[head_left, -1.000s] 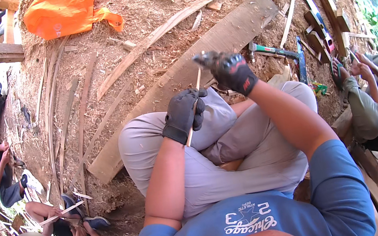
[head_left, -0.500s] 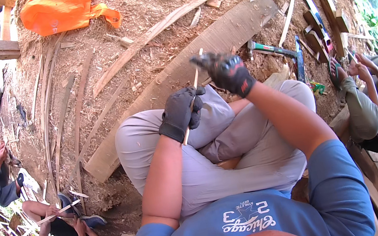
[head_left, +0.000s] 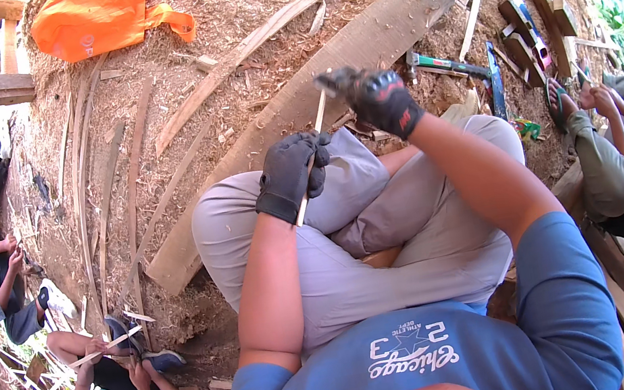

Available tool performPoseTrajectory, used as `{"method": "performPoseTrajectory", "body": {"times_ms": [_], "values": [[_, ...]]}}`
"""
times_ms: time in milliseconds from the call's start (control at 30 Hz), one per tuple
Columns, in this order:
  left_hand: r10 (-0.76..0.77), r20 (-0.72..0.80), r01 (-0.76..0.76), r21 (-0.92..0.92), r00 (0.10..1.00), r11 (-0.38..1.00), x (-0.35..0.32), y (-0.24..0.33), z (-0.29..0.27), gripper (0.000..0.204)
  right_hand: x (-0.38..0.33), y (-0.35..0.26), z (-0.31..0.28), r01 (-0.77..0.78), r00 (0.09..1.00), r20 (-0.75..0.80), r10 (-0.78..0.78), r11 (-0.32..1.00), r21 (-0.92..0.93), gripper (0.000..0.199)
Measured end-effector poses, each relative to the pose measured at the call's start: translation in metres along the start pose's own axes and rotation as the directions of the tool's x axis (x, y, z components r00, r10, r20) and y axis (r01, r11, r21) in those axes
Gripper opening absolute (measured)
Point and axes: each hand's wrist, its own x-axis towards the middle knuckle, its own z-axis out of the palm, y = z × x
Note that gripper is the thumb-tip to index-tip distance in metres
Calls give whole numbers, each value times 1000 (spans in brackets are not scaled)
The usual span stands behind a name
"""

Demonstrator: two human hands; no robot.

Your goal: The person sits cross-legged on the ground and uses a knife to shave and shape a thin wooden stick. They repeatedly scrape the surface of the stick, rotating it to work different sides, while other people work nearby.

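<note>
A thin pale wooden stick (head_left: 320, 113) stands slanted above my crossed legs. My left hand (head_left: 286, 176), in a dark grey glove, is closed around its lower part, and the stick's bottom end pokes out below the palm. At the upper end is my right hand (head_left: 386, 105), in a black glove with red marks. Its fingers look closed at the stick's tip but are blurred, so whatever they grip there cannot be made out.
A wide wooden plank (head_left: 298, 107) lies beyond my knees, among shavings and long wood strips (head_left: 255, 39). To the right are a green-handled hammer (head_left: 445, 66), a handsaw (head_left: 514, 0) and wood blocks (head_left: 544, 11). An orange bag (head_left: 93, 21) lies far left. Several people sit around.
The view has shifted slightly. My left hand keeps its hold on the stick, and my right hand stays by the upper end, its fingers still blurred by motion.
</note>
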Motion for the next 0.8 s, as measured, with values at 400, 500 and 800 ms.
{"method": "performPoseTrajectory", "body": {"times_ms": [400, 500, 800], "values": [[-103, 132, 122, -148, 986, 981, 11, -4, -15, 26, -18, -26, 25, 72, 995, -66, -71, 997, 19, 55], [-115, 156, 139, -160, 981, 977, 7, -2, -8, 23, -12, -18, 18, 48, 985, -168, -46, 999, 6, 53], [-112, 153, 124, -76, 982, 989, 9, -3, -4, 22, -9, -20, 14, 40, 997, -67, -45, 996, -81, 53]]}}
